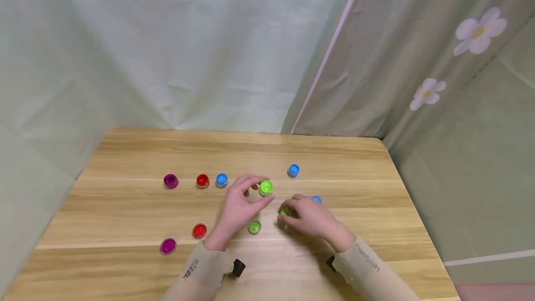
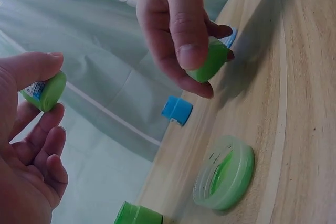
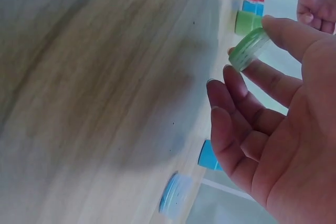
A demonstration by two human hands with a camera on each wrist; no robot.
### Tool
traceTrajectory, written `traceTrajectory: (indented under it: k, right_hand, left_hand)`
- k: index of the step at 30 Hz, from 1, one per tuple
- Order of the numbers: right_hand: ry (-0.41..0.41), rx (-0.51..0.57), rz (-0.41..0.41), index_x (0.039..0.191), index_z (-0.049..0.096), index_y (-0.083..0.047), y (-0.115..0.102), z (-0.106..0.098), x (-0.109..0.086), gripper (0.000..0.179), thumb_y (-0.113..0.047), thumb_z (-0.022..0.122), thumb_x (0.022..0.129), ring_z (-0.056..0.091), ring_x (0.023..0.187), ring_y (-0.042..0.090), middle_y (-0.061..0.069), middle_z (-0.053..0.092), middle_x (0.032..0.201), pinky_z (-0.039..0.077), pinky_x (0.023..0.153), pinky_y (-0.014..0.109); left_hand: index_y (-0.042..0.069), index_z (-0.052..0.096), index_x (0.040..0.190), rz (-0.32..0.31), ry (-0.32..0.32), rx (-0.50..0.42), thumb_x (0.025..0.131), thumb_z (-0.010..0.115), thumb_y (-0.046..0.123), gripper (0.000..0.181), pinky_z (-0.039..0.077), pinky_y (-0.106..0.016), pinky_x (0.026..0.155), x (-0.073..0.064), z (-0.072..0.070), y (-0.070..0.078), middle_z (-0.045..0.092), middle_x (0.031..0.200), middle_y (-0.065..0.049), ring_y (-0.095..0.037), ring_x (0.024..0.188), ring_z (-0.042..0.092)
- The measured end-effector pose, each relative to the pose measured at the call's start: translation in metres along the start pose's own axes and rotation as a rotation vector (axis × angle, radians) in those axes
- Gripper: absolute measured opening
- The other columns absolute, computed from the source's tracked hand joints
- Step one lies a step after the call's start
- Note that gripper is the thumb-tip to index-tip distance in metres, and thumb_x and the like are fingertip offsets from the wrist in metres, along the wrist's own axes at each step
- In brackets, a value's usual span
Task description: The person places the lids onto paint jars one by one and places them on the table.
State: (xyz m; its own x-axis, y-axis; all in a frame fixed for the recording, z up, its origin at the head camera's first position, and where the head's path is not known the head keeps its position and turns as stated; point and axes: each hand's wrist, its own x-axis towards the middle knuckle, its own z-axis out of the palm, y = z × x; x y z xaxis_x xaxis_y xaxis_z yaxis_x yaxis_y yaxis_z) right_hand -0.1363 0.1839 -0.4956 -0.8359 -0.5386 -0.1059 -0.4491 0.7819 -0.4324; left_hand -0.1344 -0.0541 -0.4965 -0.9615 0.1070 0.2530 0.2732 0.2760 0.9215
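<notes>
My left hand pinches a small lime-green jar between thumb and fingers, above the table. A printed label shows on the jar's side in the left wrist view. To its right, my right hand holds a green lid with a clear rim by its edge, mostly hidden by fingers in the head view. Between the hands, nearer the front, another green lid lies on the wood. A second green jar stands partly cut off in the left wrist view. Beyond the right hand is a blue lid.
A purple jar, a red jar and a blue jar stand in a row at left. Another blue jar is farther back. A red lid and a purple lid lie nearer. Curtains hang behind the table.
</notes>
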Motion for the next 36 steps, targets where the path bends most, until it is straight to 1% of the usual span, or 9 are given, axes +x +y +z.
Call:
traceTrajectory:
  k: [5,12,16,19,23,27,31,34,36]
  right_hand:
    - [0.007,0.025,0.000,0.112,0.077,-0.021,0.000,0.001,-0.002,0.023,-0.042,0.072,0.103,0.054,0.077,0.006,-0.014,0.061,0.090,0.049,0.070,0.028]
    - [0.028,0.067,0.027,0.106,0.075,-0.023,-0.008,0.005,-0.003,0.025,-0.046,0.069,0.104,0.053,0.072,0.006,-0.015,0.057,0.080,0.048,0.066,0.028]
    - [0.067,0.120,0.045,0.102,0.071,-0.026,-0.007,0.007,-0.005,0.018,-0.044,0.075,0.100,0.054,0.073,0.006,-0.014,0.059,0.082,0.049,0.067,0.028]
    - [0.095,0.150,0.041,0.100,0.069,-0.026,-0.007,0.010,-0.008,0.019,-0.039,0.082,0.095,0.058,0.076,0.006,-0.014,0.062,0.086,0.051,0.070,0.027]
    - [0.120,0.173,0.019,0.098,0.068,-0.023,-0.005,0.011,-0.010,0.023,-0.032,0.087,0.091,0.061,0.080,0.005,-0.014,0.064,0.088,0.054,0.074,0.027]
    - [0.150,0.200,0.007,0.092,0.064,-0.023,-0.004,0.007,-0.008,0.024,-0.026,0.089,0.090,0.062,0.083,0.005,-0.015,0.063,0.088,0.056,0.078,0.029]
    - [0.177,0.263,0.028,0.090,0.063,-0.022,-0.002,-0.002,-0.005,0.023,-0.023,0.086,0.092,0.064,0.086,0.008,-0.013,0.063,0.087,0.058,0.081,0.035]
    - [0.225,0.293,0.025,0.090,0.064,-0.021,-0.002,-0.010,-0.003,0.021,-0.021,0.085,0.093,0.065,0.087,0.012,-0.011,0.063,0.087,0.058,0.081,0.037]
    - [0.268,0.314,0.015,0.091,0.066,-0.020,-0.003,-0.016,-0.003,0.019,-0.019,0.085,0.093,0.065,0.088,0.014,-0.011,0.064,0.089,0.058,0.078,0.036]
  left_hand:
    - [0.024,0.079,0.123,-0.013,0.000,-0.009,0.087,0.094,0.026,0.039,0.049,-0.046,0.084,-0.006,0.000,-0.002,0.069,0.118,0.011,-0.028,0.104,0.061]
    - [0.023,0.080,0.122,-0.066,0.023,0.008,0.085,0.094,0.024,0.040,0.051,-0.048,0.083,-0.015,-0.004,-0.003,0.070,0.117,0.010,-0.026,0.102,0.061]
    - [0.025,0.080,0.122,-0.090,0.012,0.008,0.086,0.094,0.026,0.039,0.050,-0.042,0.083,-0.017,-0.002,-0.004,0.070,0.116,0.010,-0.029,0.103,0.061]
    - [0.024,0.080,0.122,-0.105,0.003,0.003,0.086,0.094,0.025,0.038,0.048,-0.038,0.082,-0.020,-0.001,-0.005,0.070,0.115,0.010,-0.028,0.102,0.061]
    - [0.023,0.080,0.120,-0.109,0.017,0.002,0.085,0.094,0.022,0.038,0.048,-0.039,0.080,-0.023,-0.002,-0.007,0.070,0.111,0.010,-0.029,0.101,0.061]
    - [0.024,0.080,0.120,-0.096,0.028,-0.004,0.086,0.094,0.022,0.037,0.048,-0.036,0.080,-0.021,-0.002,-0.006,0.071,0.111,0.010,-0.027,0.101,0.061]
    - [0.023,0.080,0.121,-0.093,0.017,-0.011,0.086,0.094,0.024,0.038,0.048,-0.031,0.079,-0.015,-0.001,-0.004,0.072,0.108,0.010,-0.021,0.097,0.061]
    - [0.022,0.080,0.122,-0.077,0.002,-0.014,0.086,0.093,0.024,0.039,0.048,-0.031,0.078,-0.009,0.001,-0.002,0.071,0.104,0.011,-0.018,0.095,0.060]
    - [0.020,0.080,0.123,-0.054,-0.009,-0.019,0.087,0.093,0.024,0.039,0.047,-0.032,0.078,-0.004,0.003,0.000,0.071,0.104,0.011,-0.018,0.096,0.061]
